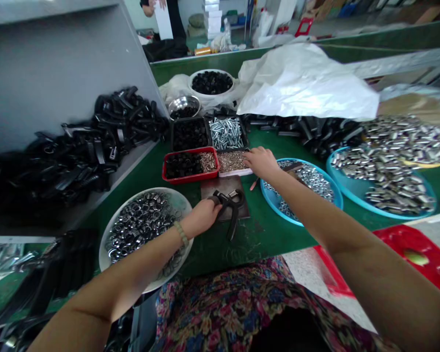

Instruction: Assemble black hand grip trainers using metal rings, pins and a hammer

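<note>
My left hand (201,216) is closed on a black clamp-like part (231,211) with spread arms and a silver metal piece. That part rests over a dark metal plate (215,187) on the green table. My right hand (262,161) reaches to the right end of a white tray (236,172) of tiny copper-coloured pieces. Its fingers are bent together at the tray; what they pinch, if anything, is too small to see. Beside the white tray stands a red tray (170,179) with black parts and small coppery pieces. Right of the plate lies a blue basin (338,200) of small metal nuts.
A white bowl (104,252) of metal rings stands at left. Black parts (121,127) are heaped behind it. A tray of silver screws (225,133) sits further back. A larger blue basin (383,211) holds metal cylinders. Across the table stands another person (174,19).
</note>
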`<action>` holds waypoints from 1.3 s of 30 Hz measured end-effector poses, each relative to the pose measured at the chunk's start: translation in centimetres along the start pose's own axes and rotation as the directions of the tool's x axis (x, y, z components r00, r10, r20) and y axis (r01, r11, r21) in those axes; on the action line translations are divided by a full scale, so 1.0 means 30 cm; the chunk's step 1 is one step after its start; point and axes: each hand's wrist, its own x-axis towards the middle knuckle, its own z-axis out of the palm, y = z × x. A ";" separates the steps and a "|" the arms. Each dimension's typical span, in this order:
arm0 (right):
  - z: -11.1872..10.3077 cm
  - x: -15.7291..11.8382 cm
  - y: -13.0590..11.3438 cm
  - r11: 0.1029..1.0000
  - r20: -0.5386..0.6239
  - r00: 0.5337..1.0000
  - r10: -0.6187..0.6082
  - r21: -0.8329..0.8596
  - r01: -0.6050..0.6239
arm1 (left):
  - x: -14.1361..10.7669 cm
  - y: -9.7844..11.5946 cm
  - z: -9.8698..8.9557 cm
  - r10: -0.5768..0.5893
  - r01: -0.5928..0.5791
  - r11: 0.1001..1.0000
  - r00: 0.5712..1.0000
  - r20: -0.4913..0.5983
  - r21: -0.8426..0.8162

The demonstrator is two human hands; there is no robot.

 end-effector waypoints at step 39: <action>0.010 -0.110 -0.064 0.637 -0.008 0.996 0.088 0.769 -0.050 | 0.074 -0.045 0.049 0.214 -0.230 0.972 0.948 -0.236 -0.041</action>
